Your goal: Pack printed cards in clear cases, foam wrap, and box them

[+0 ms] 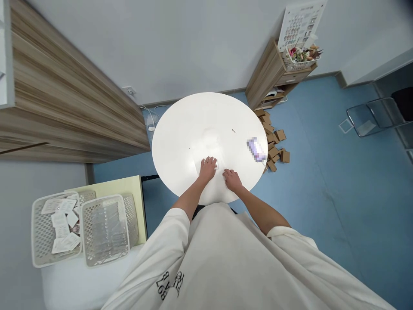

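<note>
My left hand (208, 168) lies on the round white table (180, 125), fingers stretched out and slightly apart. Beside its fingertips is a small white squarish piece (216, 165), partly covered by the hand and too small to make out. My right hand (232, 179) rests palm down on the tabletop, a little nearer to me and to the right, with its fingers loosely bent and no object visible in them. A blurred-out purple device (256, 149) with a white cable lies near the table's right edge. Farther back is a thin dark object (234, 131).
Small brown cardboard boxes (275, 146) are piled on the floor to the right. A wooden cabinet (280, 77) holds a basket of flowers (303, 56). Plastic baskets (105, 230) with packets and papers stand at the lower left. A folding chair (371, 114) is far right.
</note>
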Demonstrator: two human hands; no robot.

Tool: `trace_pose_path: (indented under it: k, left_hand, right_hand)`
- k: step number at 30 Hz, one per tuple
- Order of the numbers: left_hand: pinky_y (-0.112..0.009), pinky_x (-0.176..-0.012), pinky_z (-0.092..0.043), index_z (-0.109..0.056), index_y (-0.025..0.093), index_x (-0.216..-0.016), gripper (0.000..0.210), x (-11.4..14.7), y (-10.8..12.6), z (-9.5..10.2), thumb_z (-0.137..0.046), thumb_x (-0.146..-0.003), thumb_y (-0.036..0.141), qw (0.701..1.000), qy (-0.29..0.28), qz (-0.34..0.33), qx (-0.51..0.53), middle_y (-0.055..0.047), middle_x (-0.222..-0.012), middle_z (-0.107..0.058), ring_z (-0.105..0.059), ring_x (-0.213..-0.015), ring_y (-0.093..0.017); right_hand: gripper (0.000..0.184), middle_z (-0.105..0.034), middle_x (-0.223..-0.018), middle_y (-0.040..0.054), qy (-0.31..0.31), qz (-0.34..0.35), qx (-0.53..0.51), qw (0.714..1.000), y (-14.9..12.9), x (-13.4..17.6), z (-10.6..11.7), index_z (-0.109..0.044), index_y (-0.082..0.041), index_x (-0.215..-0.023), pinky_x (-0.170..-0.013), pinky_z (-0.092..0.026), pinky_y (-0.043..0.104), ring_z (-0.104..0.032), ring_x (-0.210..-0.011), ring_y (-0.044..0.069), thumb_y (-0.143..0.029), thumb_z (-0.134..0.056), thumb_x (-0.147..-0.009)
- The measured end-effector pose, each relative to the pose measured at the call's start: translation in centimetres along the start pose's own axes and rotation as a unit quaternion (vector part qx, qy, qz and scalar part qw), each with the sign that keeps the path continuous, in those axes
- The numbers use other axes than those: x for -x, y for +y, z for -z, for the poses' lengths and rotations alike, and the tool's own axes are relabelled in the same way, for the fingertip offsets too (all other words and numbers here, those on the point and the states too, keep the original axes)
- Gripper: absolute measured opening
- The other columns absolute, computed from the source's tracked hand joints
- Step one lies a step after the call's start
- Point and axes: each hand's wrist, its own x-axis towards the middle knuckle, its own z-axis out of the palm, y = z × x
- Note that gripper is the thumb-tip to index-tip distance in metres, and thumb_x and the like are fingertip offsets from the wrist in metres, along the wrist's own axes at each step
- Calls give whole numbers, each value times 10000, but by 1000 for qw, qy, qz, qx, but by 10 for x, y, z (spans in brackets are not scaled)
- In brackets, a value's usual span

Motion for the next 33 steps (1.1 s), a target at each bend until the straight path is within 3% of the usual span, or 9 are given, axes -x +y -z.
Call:
trace_pose_path:
  k: [7, 20, 26, 33]
  left_hand:
    - [-507, -1191, -226, -388, 255, -1454, 595, -2, -4, -9, -579, -891, 218, 1000, -16, 8, -19, -117, -1569, -365, -257, -1486, -306]
    - [-543, -1209, -154, -420, 239, -1417, 574, 8, -2, -7, -575, -865, 212, 1000, -21, 13, -15, -136, -1548, -383, -250, -1488, -328]
    - [-533, -1195, -183, -508, 243, -1341, 400, 15, -3, 4, -463, -953, 329, 999, -14, 33, 16, -105, -1613, -297, -252, -1489, -304]
    - [-476, -1175, -233, -437, 214, -1415, 438, 24, -6, 35, -252, -1028, 305, 992, 48, 112, 36, -107, -1557, -394, -344, -1438, -251]
  right_hand:
    - [356, -461, -1468, 97, 11, 16, 4, 1000, 5, -3, -3, -600, -215, -1224, -980, -353, 423, -417, -1219, 298, -116, -424, -930]
    - [331, -533, -1334, 134, 19, 49, 11, 999, 2, 1, -2, -642, -183, -1157, -997, -323, 415, -438, -1177, 293, -107, -420, -922]
    - [260, -573, -1284, 109, 42, 49, -34, 997, 2, -1, 11, -627, -196, -1072, -1010, -320, 388, -454, -1186, 270, -115, -460, -892]
    - [195, -636, -1117, 94, 36, 2, -91, 995, 2, -48, 39, -582, -198, -1068, -891, -382, 342, -549, -1015, 235, -218, -418, -966]
